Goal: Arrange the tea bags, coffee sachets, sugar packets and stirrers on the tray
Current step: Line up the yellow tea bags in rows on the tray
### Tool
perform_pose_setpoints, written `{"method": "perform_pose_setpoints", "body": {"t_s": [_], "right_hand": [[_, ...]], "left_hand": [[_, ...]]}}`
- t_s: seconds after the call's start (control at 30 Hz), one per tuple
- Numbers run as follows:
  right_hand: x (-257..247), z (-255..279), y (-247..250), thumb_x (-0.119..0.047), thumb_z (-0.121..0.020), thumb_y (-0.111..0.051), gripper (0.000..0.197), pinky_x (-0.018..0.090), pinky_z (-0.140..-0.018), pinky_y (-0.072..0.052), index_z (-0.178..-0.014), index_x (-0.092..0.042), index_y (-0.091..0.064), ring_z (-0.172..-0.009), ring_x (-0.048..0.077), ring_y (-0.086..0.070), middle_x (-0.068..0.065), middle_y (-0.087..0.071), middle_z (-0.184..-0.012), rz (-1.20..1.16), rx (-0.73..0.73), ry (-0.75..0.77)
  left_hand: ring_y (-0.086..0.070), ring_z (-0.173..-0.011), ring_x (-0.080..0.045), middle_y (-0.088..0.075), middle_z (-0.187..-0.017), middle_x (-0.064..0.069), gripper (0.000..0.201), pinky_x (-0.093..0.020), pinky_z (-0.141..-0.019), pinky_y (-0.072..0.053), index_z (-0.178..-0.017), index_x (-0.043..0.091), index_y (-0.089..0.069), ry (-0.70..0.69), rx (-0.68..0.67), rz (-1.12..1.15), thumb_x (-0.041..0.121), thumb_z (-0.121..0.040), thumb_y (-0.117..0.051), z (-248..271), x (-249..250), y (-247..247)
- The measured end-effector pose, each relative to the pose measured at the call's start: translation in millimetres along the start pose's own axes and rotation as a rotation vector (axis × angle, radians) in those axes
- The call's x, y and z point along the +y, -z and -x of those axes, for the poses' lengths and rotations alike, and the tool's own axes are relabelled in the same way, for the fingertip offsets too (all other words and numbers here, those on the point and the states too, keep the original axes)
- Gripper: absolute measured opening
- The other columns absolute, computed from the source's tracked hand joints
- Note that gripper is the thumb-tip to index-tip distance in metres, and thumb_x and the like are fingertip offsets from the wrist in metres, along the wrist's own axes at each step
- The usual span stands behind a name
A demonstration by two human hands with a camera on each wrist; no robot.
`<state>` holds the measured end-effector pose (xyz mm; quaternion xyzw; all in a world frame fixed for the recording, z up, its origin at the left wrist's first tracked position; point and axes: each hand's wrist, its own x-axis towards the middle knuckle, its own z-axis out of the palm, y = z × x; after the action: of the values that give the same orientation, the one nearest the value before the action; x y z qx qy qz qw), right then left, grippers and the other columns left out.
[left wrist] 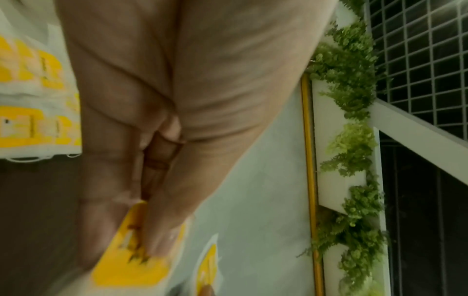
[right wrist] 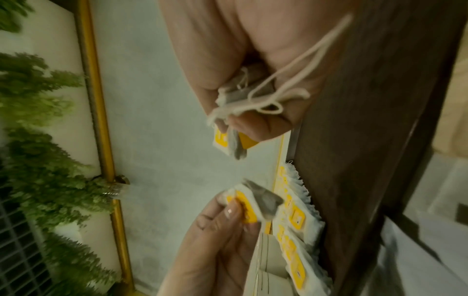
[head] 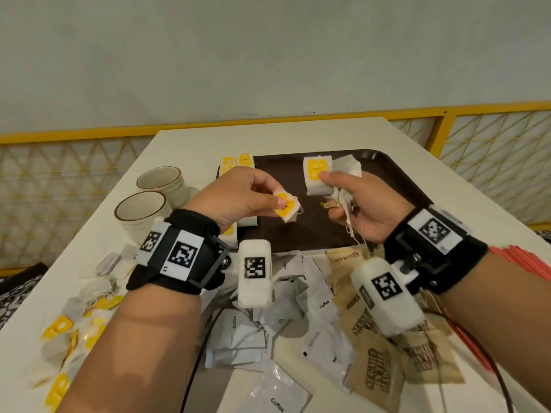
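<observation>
White surface [head: 190, 144] runs out ahead of me toward a pale wall and yellow railing, the brown tray [head: 396, 180] lying beyond both wrists. From the head view, my left hand [head: 238, 193] pinches one tea bag [head: 285, 205] by its yellow tag, held just above the tray's near-left part. My right hand [head: 357, 201] grips a bunch of tea bags [head: 319, 174] upright, strings dangling toward my wrist. A row of bags [head: 237, 163] lies along the tray's left edge, closer to my left hand, so I judge that hand should lay its bag there, long side matching the row. Coffee sachets [head: 320, 302], sugar packets [head: 375, 374] and red stirrers [head: 518, 257] wait off the tray, near me.

Left wrist view: thumb and fingers [left wrist: 162, 226] are closed on the yellow tag, the tray dark beneath.

Right wrist view: my fingers [right wrist: 263, 124] curl round bags and looped string, the single bag just opposite, the row against the tray's rim below.
</observation>
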<state>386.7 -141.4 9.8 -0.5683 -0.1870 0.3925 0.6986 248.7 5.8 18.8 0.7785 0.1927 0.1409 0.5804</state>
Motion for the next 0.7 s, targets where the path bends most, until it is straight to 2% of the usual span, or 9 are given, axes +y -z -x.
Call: {"method": "perform_pose_setpoints", "body": {"t_s": [0.07,0.13,0.23,0.33,0.47,0.6,0.7], "right_hand": [[3.2,7.3,0.2,-0.014,-0.088,-0.064,0.020,0.018,-0.040,-0.041,-0.107,-0.006,-0.064,-0.052,0.008,-0.053,0.006,-0.064,-0.079,0.055,-0.057,0.023],[5.7,12.0,-0.5,-0.013,-0.088,-0.063,0.019,0.018,-0.041,-0.042,-0.106,-0.007,-0.064,-0.053,0.007,-0.054,0.004,-0.064,-0.075,0.073,-0.072,0.044],[5.2,9.5,-3.7,-0.013,-0.089,-0.063,0.020,0.018,-0.040,-0.041,-0.108,-0.006,-0.064,-0.053,0.007,-0.049,0.006,-0.061,-0.077,0.027,-0.067,0.076],[-2.0,4.1,-13.1,-0.011,-0.091,-0.061,0.016,0.017,-0.039,-0.038,-0.105,-0.006,-0.062,-0.052,0.008,-0.045,0.006,-0.055,-0.075,-0.061,-0.048,0.136],[-8.5,-2.5,-22.4,-0.012,-0.091,-0.061,0.014,0.018,-0.043,-0.041,-0.104,-0.009,-0.063,-0.061,0.008,-0.053,0.008,-0.060,-0.086,-0.097,-0.017,0.247],[-10.3,-9.3,-29.2,-0.013,-0.089,-0.064,0.012,0.020,-0.046,-0.043,-0.100,-0.009,-0.063,-0.062,0.009,-0.055,0.007,-0.060,-0.083,-0.081,0.002,0.303],[-15.7,-12.9,-32.5,-0.014,-0.088,-0.065,0.016,0.021,-0.048,-0.045,-0.103,-0.008,-0.063,-0.067,0.011,-0.058,0.008,-0.063,-0.086,-0.067,0.023,0.350]], "left_hand": [[-0.069,-0.077,-0.014,-0.069,-0.092,-0.010,0.010,-0.026,-0.071,-0.059,-0.081,0.007,-0.062,-0.030,0.043,0.073,-0.002,-0.084,-0.064,-2.0,4.8,2.9],[-0.069,-0.086,-0.018,-0.070,-0.103,-0.010,0.012,-0.029,-0.076,-0.059,-0.078,0.009,-0.060,-0.098,0.095,0.097,-0.001,-0.084,-0.064,-7.4,10.9,4.7],[-0.069,-0.094,-0.019,-0.072,-0.101,-0.008,0.015,-0.029,-0.085,-0.055,-0.074,0.008,-0.060,-0.218,0.170,0.123,-0.003,-0.082,-0.067,-16.5,21.4,0.0],[-0.068,-0.085,-0.014,-0.072,-0.088,-0.003,0.017,-0.025,-0.081,-0.053,-0.070,0.008,-0.062,-0.282,0.238,0.153,-0.004,-0.080,-0.068,-25.6,27.0,-8.4],[-0.065,-0.082,-0.009,-0.069,-0.087,-0.001,0.020,-0.020,-0.072,-0.049,-0.066,0.010,-0.062,-0.297,0.264,0.248,-0.005,-0.079,-0.067,-35.2,27.9,-18.1],[-0.066,-0.075,-0.013,-0.070,-0.083,-0.002,0.024,-0.021,-0.063,-0.050,-0.065,0.007,-0.059,-0.309,0.260,0.422,-0.009,-0.083,-0.059,-36.4,33.0,-20.6],[-0.063,-0.064,-0.010,-0.067,-0.072,-0.001,0.025,-0.020,-0.058,-0.048,-0.066,0.008,-0.055,-0.265,0.259,0.460,-0.006,-0.086,-0.057,-37.4,38.5,-17.2]]}}
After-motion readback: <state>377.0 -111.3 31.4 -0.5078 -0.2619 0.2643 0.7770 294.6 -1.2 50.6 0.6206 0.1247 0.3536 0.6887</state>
